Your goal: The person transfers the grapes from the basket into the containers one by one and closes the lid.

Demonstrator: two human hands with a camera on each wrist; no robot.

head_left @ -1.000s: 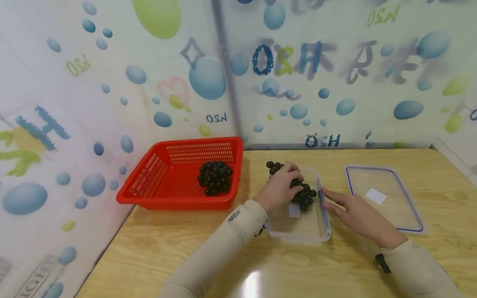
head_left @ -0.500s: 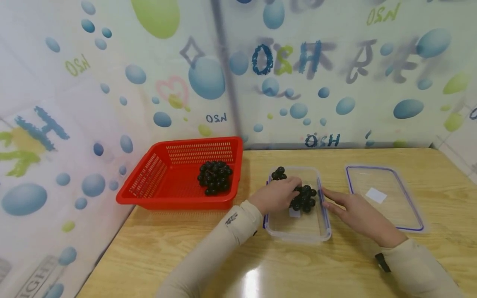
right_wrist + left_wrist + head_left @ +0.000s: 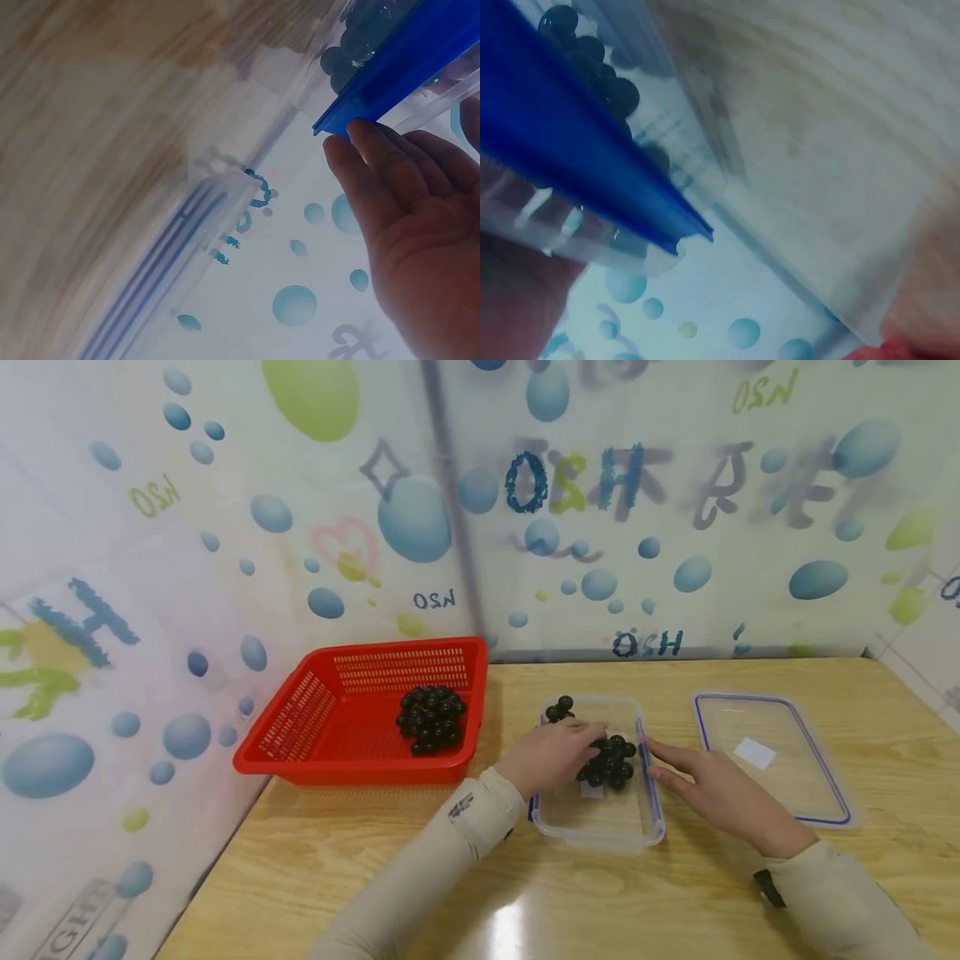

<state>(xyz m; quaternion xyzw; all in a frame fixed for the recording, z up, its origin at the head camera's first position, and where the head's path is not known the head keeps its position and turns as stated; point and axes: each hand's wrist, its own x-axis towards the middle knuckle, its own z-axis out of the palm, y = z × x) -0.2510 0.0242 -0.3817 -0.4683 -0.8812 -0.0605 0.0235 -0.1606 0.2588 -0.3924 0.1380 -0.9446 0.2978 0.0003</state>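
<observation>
Head view shows two hands at one clear container (image 3: 600, 840) on the worktop (image 3: 585, 902). The left hand (image 3: 551, 753) is inside, over dark grapes (image 3: 613, 766), but its fingertips are hidden; I cannot tell if it grips them. The right hand (image 3: 727, 789), fingers almost straight, holds nothing and only touches the right wall. Left stands one red basket (image 3: 352, 770) with one bunch (image 3: 431, 720); right lies one lid (image 3: 795, 777). I judge the step as settling grapes inside; the next move calls for gentle release. Whether these are one bunch or two, I cannot tell. Left wrist view shows one blue clip (image 3: 592, 142), grapes behind it. Right wrist view shows another blue clip (image 3: 405, 71), the right hand's fingers against it.
</observation>
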